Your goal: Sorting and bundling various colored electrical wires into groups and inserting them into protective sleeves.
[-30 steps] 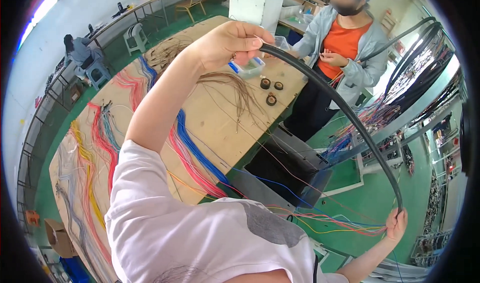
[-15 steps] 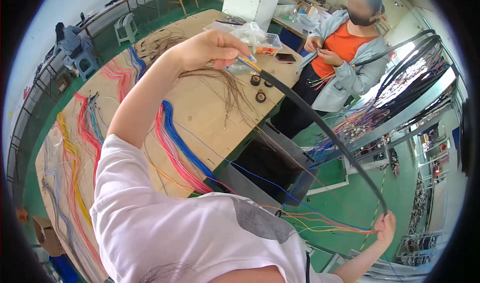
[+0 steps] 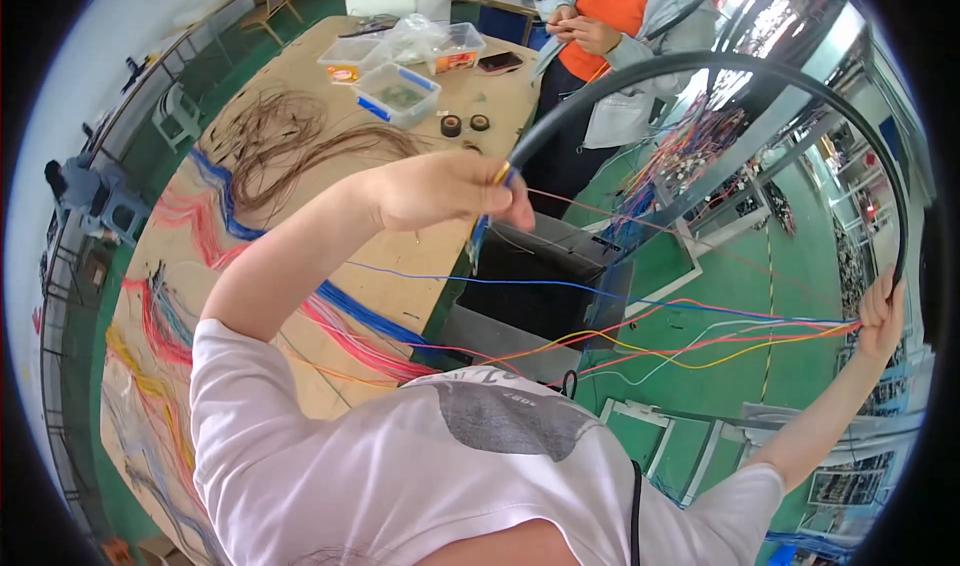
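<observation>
My left hand (image 3: 460, 194) is closed near the middle, pinching the yellow and blue wire ends that stick out of one end of a black cable sleeve (image 3: 715, 61). From there the sleeve bows up in a wide arch and comes down to my right hand (image 3: 880, 316) at the far right. My right hand is closed round the sleeve's other end and the loose wires (image 3: 690, 336) entering it. Those red, blue, yellow and white wires stretch leftward, slack, in front of my shirt.
Bundles of blue wires (image 3: 375, 316), pink wires (image 3: 345, 344) and brown wires (image 3: 300, 146) lie on the wooden table (image 3: 440, 266). Tape rolls (image 3: 451, 126), plastic boxes (image 3: 398, 94) and a phone (image 3: 500, 62) are farther back. A dark bin (image 3: 520, 286) stands beside the table. A co-worker (image 3: 610, 26) stands opposite, hands together.
My right hand has moved up and outward, pulling the wires longer. The sleeve has gone from a gentle curve to a high arch. My left hand sits lower in the view, which has shifted.
</observation>
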### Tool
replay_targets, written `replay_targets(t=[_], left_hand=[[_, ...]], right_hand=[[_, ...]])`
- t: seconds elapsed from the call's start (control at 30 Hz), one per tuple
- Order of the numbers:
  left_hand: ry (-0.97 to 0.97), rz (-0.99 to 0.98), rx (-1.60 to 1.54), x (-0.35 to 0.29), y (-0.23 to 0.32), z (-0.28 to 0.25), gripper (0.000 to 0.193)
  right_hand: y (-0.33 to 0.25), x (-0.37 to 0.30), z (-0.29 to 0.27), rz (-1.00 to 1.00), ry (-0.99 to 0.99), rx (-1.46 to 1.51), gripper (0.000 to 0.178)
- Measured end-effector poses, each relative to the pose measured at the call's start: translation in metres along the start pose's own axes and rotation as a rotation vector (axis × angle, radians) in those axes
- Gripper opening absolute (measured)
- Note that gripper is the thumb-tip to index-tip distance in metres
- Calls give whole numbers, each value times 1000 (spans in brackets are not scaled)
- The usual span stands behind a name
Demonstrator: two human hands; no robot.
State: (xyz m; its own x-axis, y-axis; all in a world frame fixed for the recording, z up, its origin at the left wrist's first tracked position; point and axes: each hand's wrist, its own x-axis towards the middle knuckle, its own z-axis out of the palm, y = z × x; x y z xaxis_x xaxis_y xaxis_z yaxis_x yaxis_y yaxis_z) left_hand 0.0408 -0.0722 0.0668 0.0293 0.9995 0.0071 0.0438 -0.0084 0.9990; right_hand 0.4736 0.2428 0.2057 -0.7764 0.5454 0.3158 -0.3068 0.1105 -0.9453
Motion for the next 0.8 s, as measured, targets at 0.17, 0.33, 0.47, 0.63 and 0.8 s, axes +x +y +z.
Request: replay_targets(t=[0.17,0.33,0.47,0.63,0.8], left_hand=[[219,36,-190,15,18,-33,20],[749,332,910,-15,77,-35,21],[932,321,1594,-39,136,-43,14],[1217,573,1366,-115,187,-177,31],[1153,722,2311,-138,201,-204,33]], right_hand=[[-13,-1,12,-10,68,-213,22],[-22,29,53,67,548,-644,16],[-84,69,0,-434,790,-1645,40],[-146,85,15,-498,1227,-1695,42],[-64,94,37,-155,571,-1219,33]])
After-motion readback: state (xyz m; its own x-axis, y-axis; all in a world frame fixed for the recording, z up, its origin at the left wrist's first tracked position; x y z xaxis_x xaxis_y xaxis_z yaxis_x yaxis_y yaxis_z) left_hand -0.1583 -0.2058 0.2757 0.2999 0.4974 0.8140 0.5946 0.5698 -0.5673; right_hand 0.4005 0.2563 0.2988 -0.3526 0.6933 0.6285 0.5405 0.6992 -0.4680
